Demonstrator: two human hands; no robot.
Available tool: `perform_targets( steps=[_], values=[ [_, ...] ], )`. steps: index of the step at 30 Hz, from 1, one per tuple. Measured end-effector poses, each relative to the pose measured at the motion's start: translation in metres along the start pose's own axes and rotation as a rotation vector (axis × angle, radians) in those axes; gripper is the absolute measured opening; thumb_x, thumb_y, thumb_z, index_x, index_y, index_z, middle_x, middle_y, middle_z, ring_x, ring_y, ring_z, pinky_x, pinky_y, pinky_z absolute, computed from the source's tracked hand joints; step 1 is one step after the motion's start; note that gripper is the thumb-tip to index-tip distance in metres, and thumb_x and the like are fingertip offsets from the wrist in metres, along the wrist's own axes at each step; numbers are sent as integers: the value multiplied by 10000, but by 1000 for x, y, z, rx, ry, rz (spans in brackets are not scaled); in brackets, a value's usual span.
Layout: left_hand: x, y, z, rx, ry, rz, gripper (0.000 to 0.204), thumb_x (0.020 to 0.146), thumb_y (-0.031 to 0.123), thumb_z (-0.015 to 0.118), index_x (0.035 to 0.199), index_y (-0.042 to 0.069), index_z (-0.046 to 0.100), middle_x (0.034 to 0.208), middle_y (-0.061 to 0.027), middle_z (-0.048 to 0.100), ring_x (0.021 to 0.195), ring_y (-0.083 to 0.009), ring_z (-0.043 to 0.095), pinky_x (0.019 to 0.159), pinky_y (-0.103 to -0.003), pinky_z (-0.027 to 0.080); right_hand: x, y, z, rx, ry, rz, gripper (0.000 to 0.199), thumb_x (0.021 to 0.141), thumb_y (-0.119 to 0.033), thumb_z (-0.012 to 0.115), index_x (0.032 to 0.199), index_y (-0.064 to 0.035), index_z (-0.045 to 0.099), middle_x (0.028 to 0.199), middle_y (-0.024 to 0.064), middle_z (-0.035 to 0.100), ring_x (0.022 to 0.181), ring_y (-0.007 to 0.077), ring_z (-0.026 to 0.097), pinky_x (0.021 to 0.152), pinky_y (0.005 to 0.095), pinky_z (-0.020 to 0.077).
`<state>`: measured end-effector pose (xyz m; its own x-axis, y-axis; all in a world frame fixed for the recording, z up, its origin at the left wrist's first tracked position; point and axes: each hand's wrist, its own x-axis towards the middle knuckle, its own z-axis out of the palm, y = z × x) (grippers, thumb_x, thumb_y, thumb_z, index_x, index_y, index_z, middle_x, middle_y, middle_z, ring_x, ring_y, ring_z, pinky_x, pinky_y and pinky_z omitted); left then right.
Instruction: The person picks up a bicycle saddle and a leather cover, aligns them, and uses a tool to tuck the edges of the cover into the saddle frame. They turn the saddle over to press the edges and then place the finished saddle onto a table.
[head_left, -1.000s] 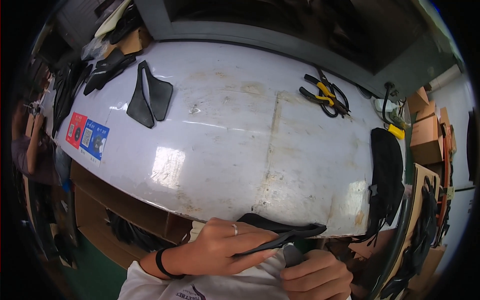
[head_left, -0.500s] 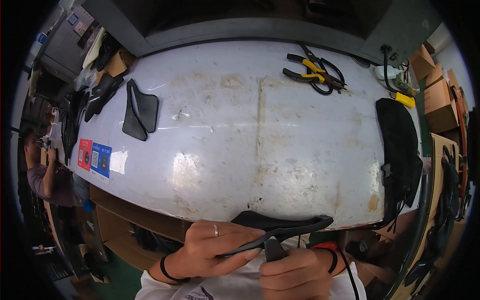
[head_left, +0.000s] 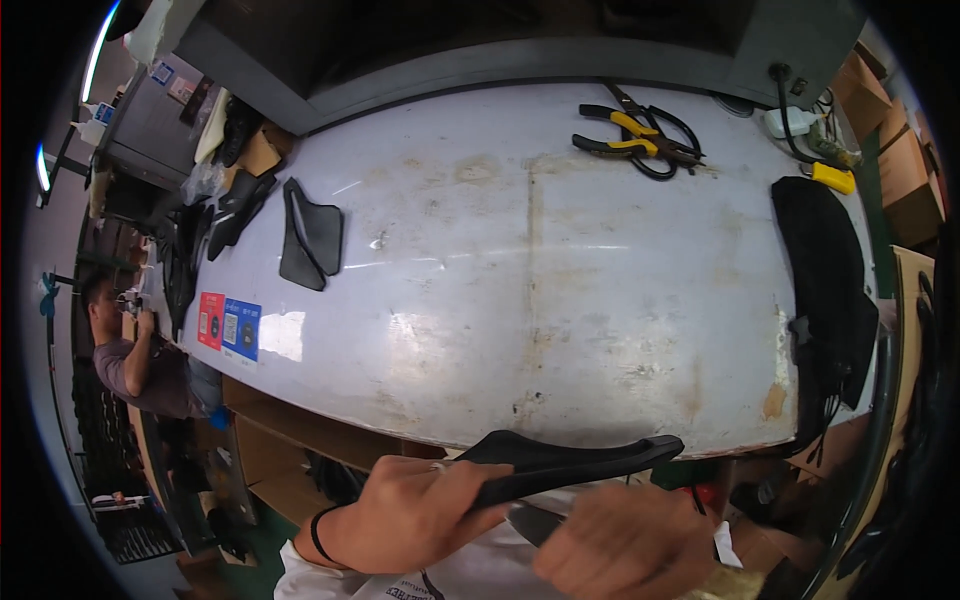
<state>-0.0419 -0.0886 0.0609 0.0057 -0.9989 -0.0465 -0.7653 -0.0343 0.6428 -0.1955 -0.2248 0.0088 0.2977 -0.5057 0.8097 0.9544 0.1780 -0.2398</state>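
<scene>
My left hand is closed on a black molded part with a curved, tapering shape, held at the table's near edge. My right hand, smeared by motion, is curled round a grey blade-like tool. The tool's flat end shows just below the black part, close to my left fingertips; its handle is hidden in my fist. Whether the tool touches the part I cannot tell. A similar black part with a slit through it lies on the left of the table.
On the white table are yellow-and-black pliers over black-handled scissors, and a black pouch at the right edge. More black parts lie far left. A cardboard box is below the edge. Another person sits at left.
My right hand and the tool have shifted right and slightly down, blurred. The black part has turned a little in my left hand. The whole view has swung slightly left.
</scene>
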Motion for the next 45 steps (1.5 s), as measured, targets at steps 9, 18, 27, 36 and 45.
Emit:
perform_targets(
  steps=[9,18,27,36,45],
  values=[
    [-13,-6,-11,-79,118,-358,364,857,187,832,1139,-11,715,754,-145,693,603,-283,681,580,-329,540,-12,-1,0,-284,-159,108,341,925,-246,803,937,13,582,778,137,622,682,282,635,651,447,604],
    [-21,-17,-10,-194,-18,-292,444,900,161,749,1313,22,662,973,-174,760,687,-320,706,650,-374,580,-21,27,8,-310,-326,42,183,926,-104,731,857,12,607,783,124,612,715,288,633,714,462,625],
    [-30,-33,-3,-219,-48,-170,574,825,104,717,1378,1,604,1267,-189,707,851,-324,746,760,-369,622,-13,43,2,-184,-385,103,134,892,-60,724,834,18,631,784,115,621,669,282,626,662,423,603],
    [-16,-25,-14,-350,-124,-309,531,829,46,676,1356,-5,637,1250,-206,715,1030,-352,747,911,-391,608,-23,38,-1,-89,-224,237,133,895,-89,755,856,2,667,839,107,647,755,280,653,689,441,595],
    [-13,-26,-9,-335,-33,-274,516,806,34,657,1321,14,673,1107,-217,753,910,-331,770,797,-348,612,-27,51,9,-232,-145,72,153,950,-69,682,824,12,652,835,119,638,704,289,629,652,433,586]
  ],
)
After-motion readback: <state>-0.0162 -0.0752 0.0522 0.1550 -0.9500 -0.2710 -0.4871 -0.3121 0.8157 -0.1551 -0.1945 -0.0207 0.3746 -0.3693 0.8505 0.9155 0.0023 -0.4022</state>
